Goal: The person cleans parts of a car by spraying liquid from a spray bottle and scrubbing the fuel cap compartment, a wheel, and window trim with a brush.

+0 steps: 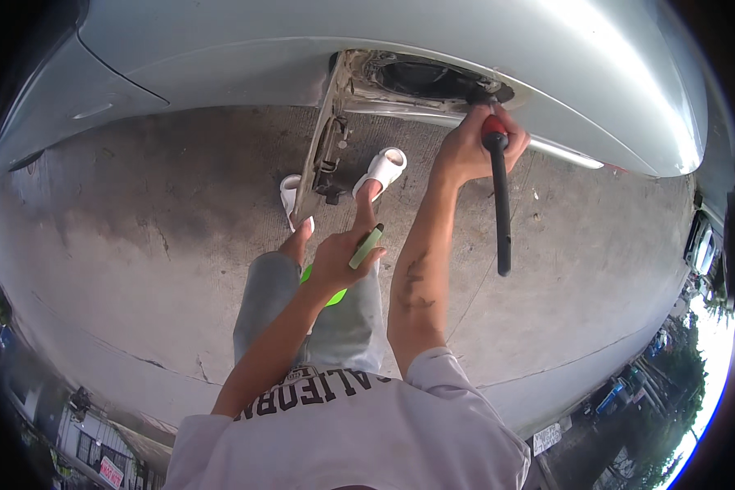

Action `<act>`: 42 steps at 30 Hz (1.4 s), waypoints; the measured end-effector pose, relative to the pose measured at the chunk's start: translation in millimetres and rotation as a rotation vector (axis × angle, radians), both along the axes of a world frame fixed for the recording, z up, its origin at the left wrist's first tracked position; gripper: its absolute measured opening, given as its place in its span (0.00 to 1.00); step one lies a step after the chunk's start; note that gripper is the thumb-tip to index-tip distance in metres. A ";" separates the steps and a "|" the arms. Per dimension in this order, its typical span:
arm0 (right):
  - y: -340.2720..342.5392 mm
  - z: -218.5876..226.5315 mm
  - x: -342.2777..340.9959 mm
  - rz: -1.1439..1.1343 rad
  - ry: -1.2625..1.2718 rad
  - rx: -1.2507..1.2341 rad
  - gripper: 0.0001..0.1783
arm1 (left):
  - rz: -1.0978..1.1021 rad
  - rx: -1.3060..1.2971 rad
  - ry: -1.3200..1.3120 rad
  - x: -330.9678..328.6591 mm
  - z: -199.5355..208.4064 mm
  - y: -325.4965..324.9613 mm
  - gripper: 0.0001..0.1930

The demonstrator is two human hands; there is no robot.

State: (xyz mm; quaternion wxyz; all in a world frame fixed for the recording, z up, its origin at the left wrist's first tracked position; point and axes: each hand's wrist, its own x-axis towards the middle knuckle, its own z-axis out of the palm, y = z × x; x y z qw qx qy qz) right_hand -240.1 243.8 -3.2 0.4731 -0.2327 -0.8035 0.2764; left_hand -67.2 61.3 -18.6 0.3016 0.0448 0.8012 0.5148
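Starting upper left, with silver bodywork (245, 69) arching across the top of the frame. Moving inward, upper middle: onto an opened flap (314, 155), nearly edge-on to the view, with latch hardware (331, 166) on its right face and 2 white shoes (383, 171) on the concrete ground (196, 212) around it. Down to the centre now, to the left hand (343, 260): curled closed around a slim pale-green object (367, 247) with a dark upper end, well apart from the bodywork. Hard to name from here! Glimpsing a bright-green item (335, 297) just behind that wrist.

Back up, top centre, into an opening (429, 79) in the bodywork, dark and rounded inside. And at its right end, the right hand (480, 147), closed firmly around a red-and-black tool (501, 196), gripping near the red collar (494, 126), with the black handle pointing down the frame. Cannot tell about the tip, hidden up there.

Apparently mid-job with the tool at the opening's edge. Probably calling next for a steady right wrist and room for that long handle.
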 end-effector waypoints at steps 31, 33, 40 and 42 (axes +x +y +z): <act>21.6 -50.9 10.3 0.140 0.011 0.067 0.13 | -0.111 -0.143 0.022 28.6 -6.8 -10.6 0.17; 14.4 -21.7 4.2 0.164 0.056 0.061 0.14 | -0.085 -0.139 0.030 25.7 -6.2 -12.4 0.17; 25.0 -50.6 16.6 0.203 -0.090 0.039 0.13 | -0.092 -0.148 0.060 26.4 -8.9 8.1 0.16; 19.7 -76.5 50.9 0.249 -0.145 -0.076 0.12 | -0.040 -0.116 0.006 15.6 0.9 19.4 0.16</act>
